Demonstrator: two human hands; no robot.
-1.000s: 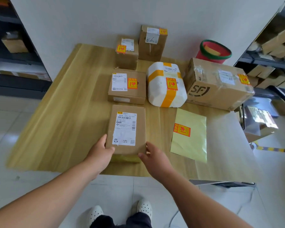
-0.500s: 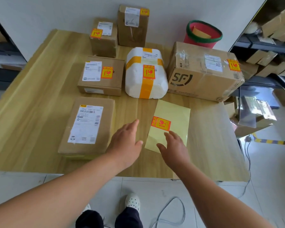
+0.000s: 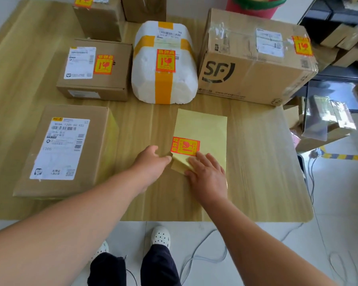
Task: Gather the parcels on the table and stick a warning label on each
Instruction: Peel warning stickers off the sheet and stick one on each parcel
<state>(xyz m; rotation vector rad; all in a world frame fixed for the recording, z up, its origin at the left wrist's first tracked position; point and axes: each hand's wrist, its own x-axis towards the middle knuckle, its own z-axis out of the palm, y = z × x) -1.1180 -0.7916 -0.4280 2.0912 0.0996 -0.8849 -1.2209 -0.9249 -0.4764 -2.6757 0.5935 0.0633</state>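
Right now both hands work at the yellow backing sheet (image 3: 207, 129), which lies on the wooden table (image 3: 256, 182) at about 5 o'clock from the table's middle. One red-and-yellow warning label (image 3: 185, 146) sits on the sheet, toward its 7 o'clock corner.

The left hand (image 3: 151, 164) reaches in from 8 o'clock of the label. Its fingers are curled and its fingertips pinch the sheet's near-left corner, which is peeled up and folded over. The right hand (image 3: 207, 174) lies at 5 o'clock of the label, palm down, its fingers (image 3: 203, 159) straight and spread, pressing the sheet to the table. One fingertip touches the label's lower right edge. Whether the label itself has begun to lift, I cannot tell.

At 8 o'clock on the table, well apart from the sheet, lies a brown parcel (image 3: 64, 151) whose top bears only a white shipping slip. Three parcels stand in a row across the far half, each with a warning label on top: a flat brown box (image 3: 95, 69) at 11 o'clock, a white foam parcel (image 3: 163, 65) banded in orange tape at 12 o'clock just beside it, and a large SF carton (image 3: 252, 58) at 1 o'clock. Behind the flat box stands another labelled box (image 3: 99, 17), cut off at the top of the view. A red bucket (image 3: 254, 7) with a green rim shows beyond the table at 1 o'clock. Below the near edge, at 6 o'clock, a white shoe (image 3: 160, 237) stands on the pale floor.
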